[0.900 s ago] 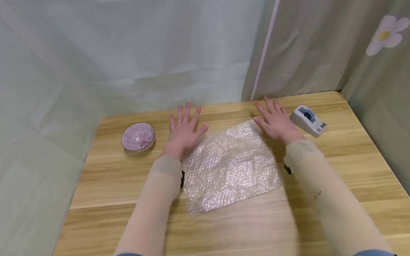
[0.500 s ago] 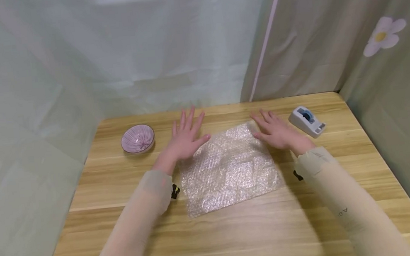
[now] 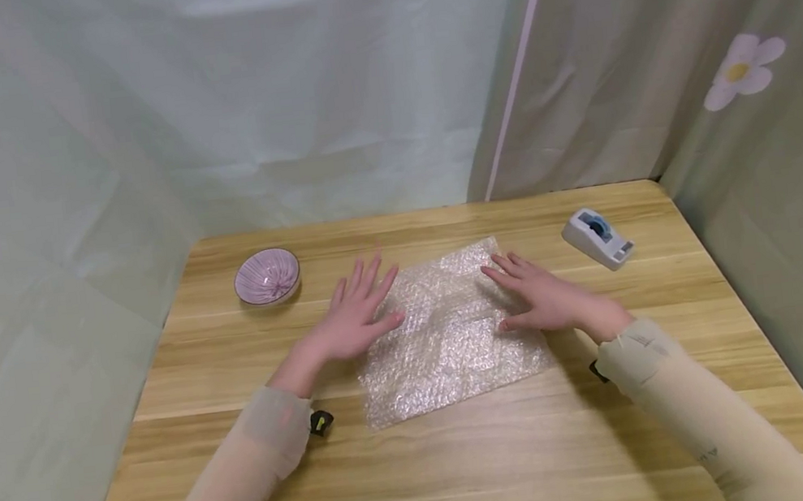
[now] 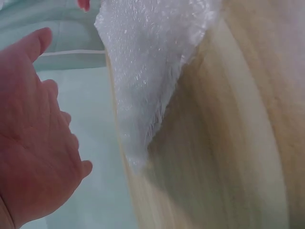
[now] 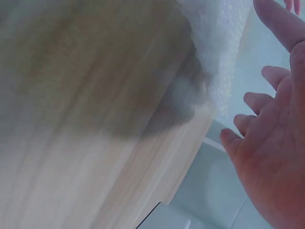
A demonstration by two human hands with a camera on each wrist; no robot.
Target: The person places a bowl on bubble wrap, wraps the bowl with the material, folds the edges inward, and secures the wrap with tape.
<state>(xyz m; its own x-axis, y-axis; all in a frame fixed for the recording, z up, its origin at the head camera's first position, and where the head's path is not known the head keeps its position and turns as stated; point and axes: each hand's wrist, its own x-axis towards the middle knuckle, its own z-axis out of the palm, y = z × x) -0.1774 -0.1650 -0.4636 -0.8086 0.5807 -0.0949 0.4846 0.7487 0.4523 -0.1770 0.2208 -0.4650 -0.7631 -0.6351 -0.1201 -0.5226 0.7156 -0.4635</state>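
Observation:
A sheet of bubble wrap (image 3: 447, 335) lies flat on the wooden table, slightly askew. Over its left edge is my left hand (image 3: 350, 319), fingers spread and straight, holding nothing. Above the right part of the sheet is my right hand (image 3: 542, 297), its fingers extended and its thumb apart, also holding nothing. In the left wrist view, the palm of the left hand (image 4: 38, 138) faces the camera beside the bubble wrap (image 4: 147, 62). The right wrist view has the right hand (image 5: 271, 124) apart from the sheet's corner (image 5: 214, 52).
A purple-striped bowl (image 3: 267, 278) stands at the back left of the table (image 3: 469, 472). A white tape dispenser (image 3: 597, 239) with a blue roll is at the back right. Pale curtains (image 3: 355, 84) hang behind the table and at both sides.
Both hands have drawn back toward the person from the table's far part. The right hand has also moved inward over the bubble wrap. Bowl, sheet and tape dispenser stay in place.

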